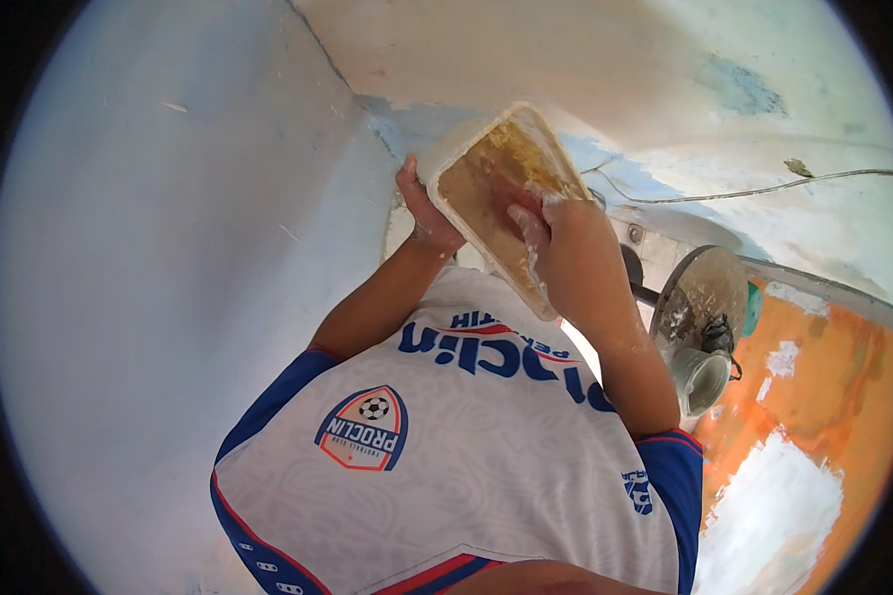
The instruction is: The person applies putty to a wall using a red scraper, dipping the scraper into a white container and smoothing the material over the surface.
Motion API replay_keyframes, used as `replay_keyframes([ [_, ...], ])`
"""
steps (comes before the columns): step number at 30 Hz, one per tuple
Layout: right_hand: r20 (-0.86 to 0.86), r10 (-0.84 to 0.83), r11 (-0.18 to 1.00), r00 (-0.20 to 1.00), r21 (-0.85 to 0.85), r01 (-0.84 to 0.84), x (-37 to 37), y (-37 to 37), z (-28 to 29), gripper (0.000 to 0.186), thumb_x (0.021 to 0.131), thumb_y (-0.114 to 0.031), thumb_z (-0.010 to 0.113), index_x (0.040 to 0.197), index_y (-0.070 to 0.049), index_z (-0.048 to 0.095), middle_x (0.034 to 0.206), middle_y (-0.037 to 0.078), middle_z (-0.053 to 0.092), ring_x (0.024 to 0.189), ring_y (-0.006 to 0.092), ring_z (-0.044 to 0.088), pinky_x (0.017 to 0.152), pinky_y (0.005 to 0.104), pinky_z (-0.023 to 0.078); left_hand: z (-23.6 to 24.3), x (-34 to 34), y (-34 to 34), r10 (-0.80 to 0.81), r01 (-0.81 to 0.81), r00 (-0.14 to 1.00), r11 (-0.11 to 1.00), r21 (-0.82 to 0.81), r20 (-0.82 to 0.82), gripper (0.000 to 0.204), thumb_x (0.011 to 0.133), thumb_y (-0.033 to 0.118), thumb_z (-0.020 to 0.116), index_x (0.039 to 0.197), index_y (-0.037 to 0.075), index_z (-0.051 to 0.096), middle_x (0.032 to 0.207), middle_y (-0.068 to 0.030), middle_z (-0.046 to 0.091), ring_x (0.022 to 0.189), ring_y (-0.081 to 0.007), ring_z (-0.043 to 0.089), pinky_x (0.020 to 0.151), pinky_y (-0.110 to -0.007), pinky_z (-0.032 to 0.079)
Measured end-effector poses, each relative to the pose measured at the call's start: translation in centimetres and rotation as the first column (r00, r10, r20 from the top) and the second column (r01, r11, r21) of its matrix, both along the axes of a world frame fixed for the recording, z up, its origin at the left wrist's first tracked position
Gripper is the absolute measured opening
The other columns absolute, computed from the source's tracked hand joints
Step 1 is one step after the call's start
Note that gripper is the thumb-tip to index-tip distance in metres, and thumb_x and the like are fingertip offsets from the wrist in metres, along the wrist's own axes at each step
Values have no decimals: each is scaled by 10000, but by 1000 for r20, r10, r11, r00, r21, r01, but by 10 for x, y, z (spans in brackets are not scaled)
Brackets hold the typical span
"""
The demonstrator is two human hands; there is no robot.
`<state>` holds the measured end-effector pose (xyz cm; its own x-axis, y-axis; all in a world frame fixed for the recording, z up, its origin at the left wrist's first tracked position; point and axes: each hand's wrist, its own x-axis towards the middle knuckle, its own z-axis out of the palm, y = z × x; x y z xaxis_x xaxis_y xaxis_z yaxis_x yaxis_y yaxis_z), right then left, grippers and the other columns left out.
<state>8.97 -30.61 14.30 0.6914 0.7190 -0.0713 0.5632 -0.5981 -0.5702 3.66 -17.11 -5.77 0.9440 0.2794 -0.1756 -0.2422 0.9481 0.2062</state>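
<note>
A shallow rectangular off-white tub (486, 248) is held tilted in front of my chest. Its inside is smeared with brownish and yellow residue (516, 147). My left hand (431, 212) grips the tub from its left side, thumb up beside the rim and the other fingers hidden. My right hand (566, 230) reaches over the right side into the tub, its fingers bent and spotted with white paste. Something reddish and blurred (501, 186) lies by those fingertips; I cannot make out what it is.
A pale blue wall (189, 248) stands close on my left and meets a patchy wall (655, 59) ahead. A thin cable (744, 193) runs along that wall. At right are a round, splattered disc-like top (700, 288), a black plastic bag (716, 335), a greyish bucket (702, 382) and an orange surface (814, 382).
</note>
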Motion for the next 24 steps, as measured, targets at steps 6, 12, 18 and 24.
replay_keyframes([
  [6, 66, 51, 993, 997, -105, -44, -8, 10, -12, 259, 953, -155, 625, 811, 59, 660, 761, 288, 636, 774, 466, 645, 700, 517, 504, 6, -6, 8, -35, 35, 999, 999, 2, 34, 884, 886, 744, 293, 1416, 77, 527, 1388, -132, 570, 1270, -302, 547, 1069, -458, 448],
  [12, 5, 84, 956, 996, -282, -79, -12, 12, -7, 257, 984, -186, 582, 977, 63, 644, 732, 269, 650, 766, 445, 665, 698, 507, 522, -2, -3, 12, -66, 68, 994, 997, -23, 90, 838, 894, 713, 348, 1396, 69, 538, 1379, -128, 576, 1267, -296, 551, 1068, -455, 451],
  [18, 175, 23, 926, 984, -375, 45, -13, 24, -9, 365, 983, -184, 563, 1267, 43, 538, 717, 217, 677, 722, 385, 699, 665, 481, 543, 1, 3, 11, -45, 44, 994, 999, 14, 102, 839, 896, 710, 354, 1408, 70, 534, 1391, -132, 570, 1282, -294, 546, 1077, -447, 447],
  [24, 228, 52, 974, 972, -226, 1, -8, 22, -17, 312, 931, -122, 586, 1213, 9, 612, 761, 221, 687, 725, 406, 694, 668, 493, 539, 5, 5, 10, -124, 162, 945, 981, -103, 301, 855, 904, 713, 325, 1418, 59, 523, 1392, -136, 571, 1286, -295, 547, 1081, -442, 447],
])
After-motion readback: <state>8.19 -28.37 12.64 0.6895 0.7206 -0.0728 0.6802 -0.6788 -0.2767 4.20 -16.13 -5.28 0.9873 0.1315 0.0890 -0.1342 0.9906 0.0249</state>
